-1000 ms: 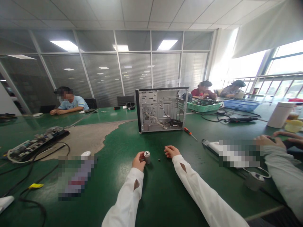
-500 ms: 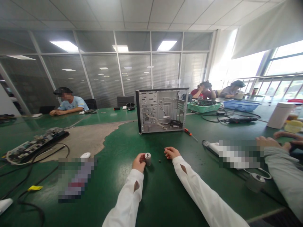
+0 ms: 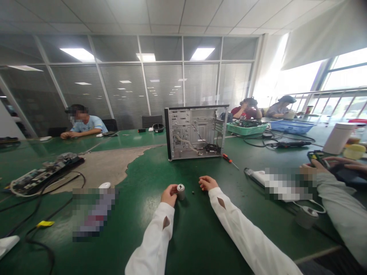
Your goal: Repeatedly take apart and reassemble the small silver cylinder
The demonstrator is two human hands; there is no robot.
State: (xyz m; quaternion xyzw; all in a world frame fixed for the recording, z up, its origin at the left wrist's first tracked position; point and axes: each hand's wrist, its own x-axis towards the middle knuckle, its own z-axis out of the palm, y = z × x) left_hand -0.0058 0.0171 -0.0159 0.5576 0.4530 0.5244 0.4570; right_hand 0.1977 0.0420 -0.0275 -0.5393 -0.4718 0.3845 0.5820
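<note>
My left hand (image 3: 169,194) is closed around the left side of a small grey metal cylinder (image 3: 181,192), which looks like a little can with a dark mark on its top. The cylinder stands upright on the green table. My right hand (image 3: 208,183) rests on the table to its right, fingers loosely curled, with nothing visible in them. Between the two lies a tiny dark piece (image 3: 193,192), apart from both hands. Beyond them stands an open computer case (image 3: 197,131) with cables inside, and a screwdriver (image 3: 230,161) lies by its right corner.
At right, a co-worker's hands (image 3: 312,168) work near a white power strip (image 3: 260,177) and another grey cylinder (image 3: 306,217). Green (image 3: 246,130) and blue (image 3: 292,127) baskets stand behind. Circuit boards (image 3: 48,172) and black cables (image 3: 43,244) lie at left.
My hands stay nearly in place; the cylinder has shifted very slightly, along with a small shift of the view. The co-worker's hands at right now show a green board-like item.
</note>
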